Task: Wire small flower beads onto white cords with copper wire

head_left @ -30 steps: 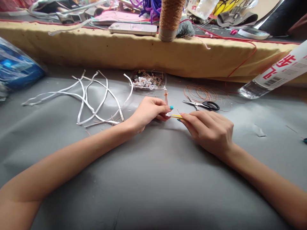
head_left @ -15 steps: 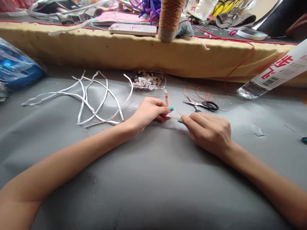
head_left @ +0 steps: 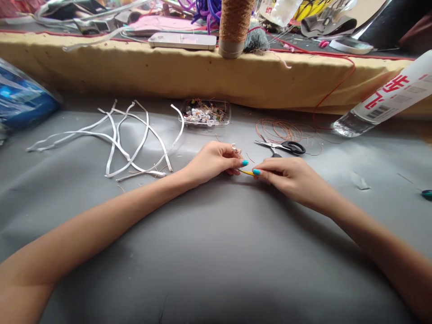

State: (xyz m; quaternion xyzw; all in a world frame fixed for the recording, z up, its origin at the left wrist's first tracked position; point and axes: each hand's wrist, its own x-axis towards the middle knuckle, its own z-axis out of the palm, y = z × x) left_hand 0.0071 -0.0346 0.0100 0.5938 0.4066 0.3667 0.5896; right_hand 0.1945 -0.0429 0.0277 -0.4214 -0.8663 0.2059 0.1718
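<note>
My left hand [head_left: 219,161] is closed in a pinch on a small piece with white and copper-coloured bits [head_left: 236,149] showing above the fingers; most of it is hidden. Facing it, my right hand [head_left: 286,175] pinches a thin yellow tool with a slim metal tip [head_left: 249,173]. That tip reaches to the left fingertips; whether it goes into the piece I cannot tell. Just behind the right hand lie black-handled scissors [head_left: 293,147], their blades apart. A clear tray [head_left: 182,120] of small beads and wire bits stands beyond my left hand.
White flat strips [head_left: 116,139] lie tangled at the left. Behind the scissors is a loose coil of copper-coloured wire [head_left: 270,126]. A bottle [head_left: 378,101] leans at the right. On the back ledge are a phone [head_left: 182,41] and a brown thread spool [head_left: 232,31].
The small piece stood upright above my left fingers and now sits lower against them. My right hand has rolled over, bringing its thumb and more of the yellow tool into sight.
</note>
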